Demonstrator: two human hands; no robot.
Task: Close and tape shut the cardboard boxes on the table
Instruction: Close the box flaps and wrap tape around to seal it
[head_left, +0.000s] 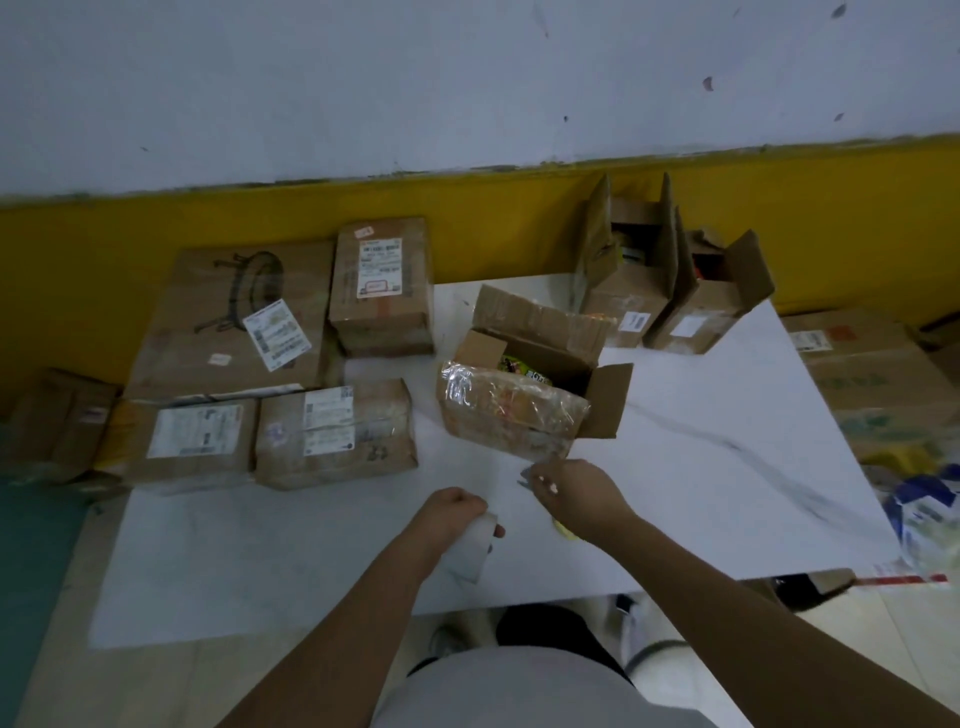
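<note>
An open cardboard box (524, 395) sits mid-table, flaps up, with packaged goods showing inside and glossy clear tape over its front. My left hand (457, 512) grips a roll of clear tape (475, 545) just in front of that box. My right hand (574, 491) is to the right of it, fingers pinching the loose tape end near the box's lower front corner. Something yellow (563, 527) peeks out under my right wrist. Two more open boxes (631, 280) (711, 301) stand at the table's far right.
Several taped boxes with shipping labels lie at the left: a large flat one (228, 317), an upright one (384, 291) and two near ones (337, 434) (182, 441). The white table (701, 467) ends at the right, with more cartons (872, 374) on the floor beyond. A yellow-and-white wall stands behind.
</note>
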